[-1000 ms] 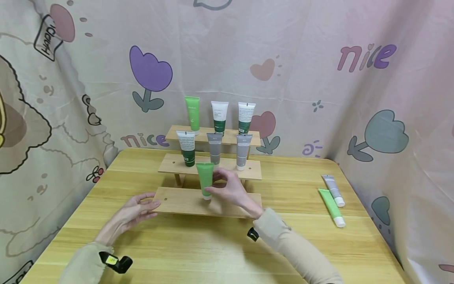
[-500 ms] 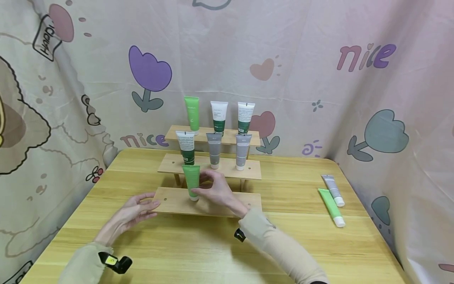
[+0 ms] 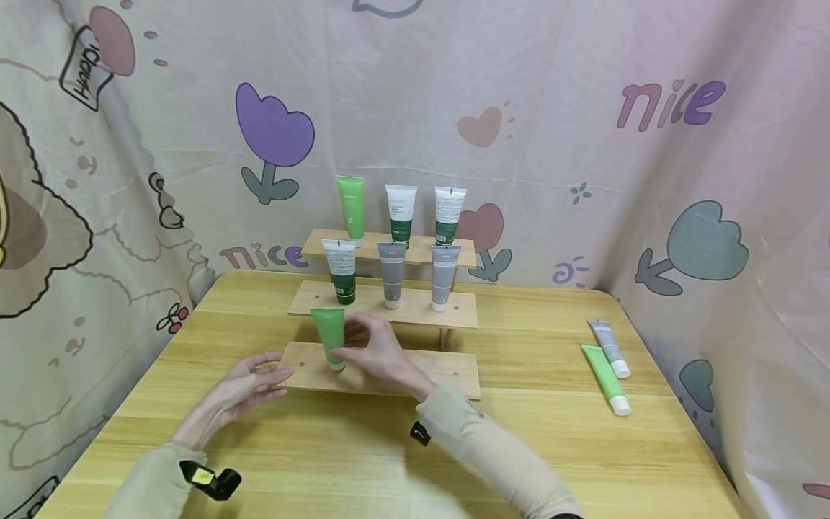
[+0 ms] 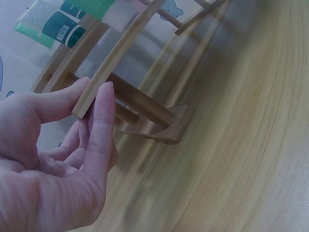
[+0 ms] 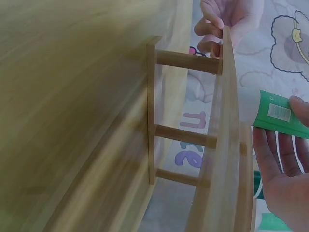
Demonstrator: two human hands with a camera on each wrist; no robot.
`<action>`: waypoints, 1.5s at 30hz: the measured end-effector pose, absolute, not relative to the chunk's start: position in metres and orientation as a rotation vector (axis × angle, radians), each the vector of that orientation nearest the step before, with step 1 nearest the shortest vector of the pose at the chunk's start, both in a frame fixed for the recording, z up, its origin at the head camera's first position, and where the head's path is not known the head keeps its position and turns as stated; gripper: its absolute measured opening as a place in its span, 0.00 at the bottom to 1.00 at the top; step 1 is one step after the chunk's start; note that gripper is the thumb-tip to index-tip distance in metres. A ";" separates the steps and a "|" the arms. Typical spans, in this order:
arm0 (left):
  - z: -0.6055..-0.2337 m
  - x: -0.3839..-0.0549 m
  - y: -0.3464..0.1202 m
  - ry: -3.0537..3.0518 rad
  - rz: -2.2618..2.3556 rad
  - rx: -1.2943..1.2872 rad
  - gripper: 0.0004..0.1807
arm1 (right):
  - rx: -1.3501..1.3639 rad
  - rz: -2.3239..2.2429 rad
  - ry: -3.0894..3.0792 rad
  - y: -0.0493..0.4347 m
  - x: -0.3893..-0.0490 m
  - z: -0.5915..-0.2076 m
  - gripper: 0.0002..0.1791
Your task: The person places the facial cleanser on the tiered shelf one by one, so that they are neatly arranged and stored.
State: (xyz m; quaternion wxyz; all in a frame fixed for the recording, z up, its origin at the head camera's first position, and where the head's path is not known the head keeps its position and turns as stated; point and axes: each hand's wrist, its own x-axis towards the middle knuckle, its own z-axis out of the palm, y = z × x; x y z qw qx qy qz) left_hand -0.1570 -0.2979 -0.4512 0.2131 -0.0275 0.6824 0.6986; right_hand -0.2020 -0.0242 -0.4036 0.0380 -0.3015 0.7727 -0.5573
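My right hand (image 3: 379, 353) pinches a green squeeze tube (image 3: 330, 329), cap down, at the left part of the lowest board of a three-tier wooden display stand (image 3: 441, 369). In the right wrist view the tube's white cap (image 5: 249, 105) is at the board's top face; whether it touches cannot be told. With thumb above and fingers below, my left hand (image 4: 58, 159) grips the left end of that same board (image 4: 116, 60). On the middle tier stand a white-and-dark-green tube (image 3: 341, 270) and two grey tubes (image 3: 392, 274).
The top tier bears a green tube (image 3: 352, 207) and two white-and-dark-green tubes (image 3: 401, 213). On the table's right side lie a grey tube (image 3: 609, 347) and a green tube (image 3: 606, 378), touching or nearly so. A printed curtain (image 3: 532, 158) hangs behind the table.
My right hand has moved left along the lowest board with the green tube, from near its middle toward its left end. The left hand has stayed on the board's end.
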 end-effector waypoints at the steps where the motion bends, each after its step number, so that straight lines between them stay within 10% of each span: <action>1: -0.451 -0.157 -0.298 1.895 1.939 -0.075 0.47 | -0.923 -1.715 2.366 -0.025 -0.202 -0.404 0.20; 29: -0.450 -0.157 -0.297 1.929 1.915 -0.086 0.47 | -0.929 -1.621 2.415 -0.025 -0.201 -0.408 0.24; 45: -0.450 -0.155 -0.299 1.914 1.921 -0.073 0.46 | -1.030 -1.771 2.412 0.058 -0.200 -0.408 0.25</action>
